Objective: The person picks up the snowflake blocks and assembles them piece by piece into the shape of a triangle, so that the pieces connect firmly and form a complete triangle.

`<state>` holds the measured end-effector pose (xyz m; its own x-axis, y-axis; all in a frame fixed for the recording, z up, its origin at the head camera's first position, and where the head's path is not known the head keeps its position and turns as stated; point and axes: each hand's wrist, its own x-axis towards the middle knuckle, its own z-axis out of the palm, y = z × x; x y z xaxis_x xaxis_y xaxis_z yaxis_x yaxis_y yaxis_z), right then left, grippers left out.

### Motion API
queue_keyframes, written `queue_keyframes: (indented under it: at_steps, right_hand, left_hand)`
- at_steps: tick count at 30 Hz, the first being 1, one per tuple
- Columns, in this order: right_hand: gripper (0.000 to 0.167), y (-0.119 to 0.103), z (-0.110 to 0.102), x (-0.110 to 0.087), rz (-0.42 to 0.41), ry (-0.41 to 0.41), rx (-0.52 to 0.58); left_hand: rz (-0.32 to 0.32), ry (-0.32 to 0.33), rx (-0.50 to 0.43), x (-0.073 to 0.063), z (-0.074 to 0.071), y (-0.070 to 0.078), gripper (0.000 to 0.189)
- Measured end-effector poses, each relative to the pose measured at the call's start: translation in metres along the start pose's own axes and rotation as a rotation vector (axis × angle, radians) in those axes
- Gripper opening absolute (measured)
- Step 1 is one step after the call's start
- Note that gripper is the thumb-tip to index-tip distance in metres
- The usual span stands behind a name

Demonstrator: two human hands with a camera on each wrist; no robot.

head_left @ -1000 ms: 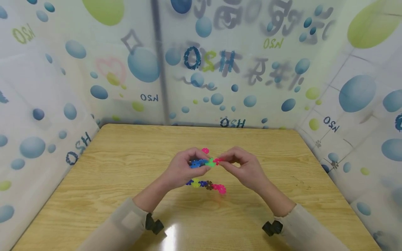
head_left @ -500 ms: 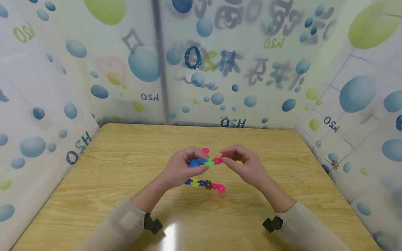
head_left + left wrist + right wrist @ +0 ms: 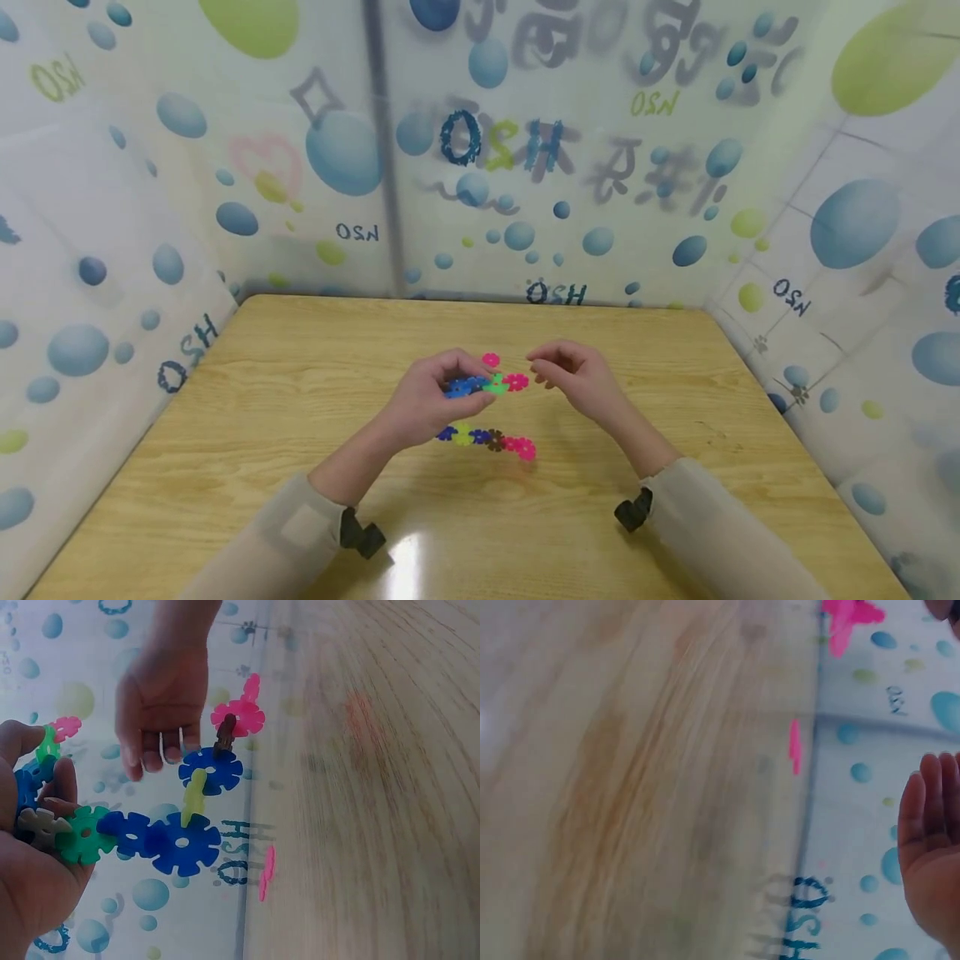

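My left hand (image 3: 427, 402) pinches a chain of interlocking snowflake discs between thumb and fingers. At the chain's short end, a green disc (image 3: 495, 385) and a pink disc (image 3: 517, 382) stick out past the fingertips. The left wrist view shows the rest curving away from the palm: a grey disc (image 3: 43, 827), a green one (image 3: 86, 834), then blue, yellow, brown (image 3: 225, 736) and pink discs (image 3: 238, 718). My fingers hide part of the blue section. Just right of the pink end is my right hand (image 3: 581, 377), holding nothing, its fingers loosely bent.
A loose pink piece (image 3: 491, 359) lies on the wooden table (image 3: 337, 350) beyond the hands. Patterned walls (image 3: 300, 208) with printed bubbles enclose the back and both sides. Dark cameras sit at both wrists.
My right hand has let go of the pink end disc and drawn back slightly, away from it. The left hand keeps its hold, shifting a little left with the chain.
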<state>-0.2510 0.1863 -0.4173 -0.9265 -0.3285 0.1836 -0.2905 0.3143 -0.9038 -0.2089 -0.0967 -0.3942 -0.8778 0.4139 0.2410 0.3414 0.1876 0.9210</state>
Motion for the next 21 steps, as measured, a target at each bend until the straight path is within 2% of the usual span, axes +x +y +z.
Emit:
queue_keyframes:
  at_steps: [7, 12, 16, 21]
  right_hand:
    - [0.031, 0.031, 0.008, 0.033, 0.145, -0.117, -0.069]
    - [0.026, 0.045, 0.015, 0.052, 0.185, -0.218, -0.119]
    - [0.028, 0.053, 0.019, 0.060, 0.193, -0.283, -0.171]
    - [0.029, 0.056, 0.023, 0.061, 0.219, -0.301, -0.255]
  left_hand:
    - [-0.006, 0.008, -0.008, -0.001, -0.001, -0.001, 0.016]
    - [-0.005, 0.016, -0.016, -0.001, -0.003, -0.001, 0.016]
    - [0.003, 0.015, -0.029, -0.001, -0.004, -0.001, 0.016]
    - [0.007, 0.017, -0.038, -0.002, -0.005, -0.002, 0.016]
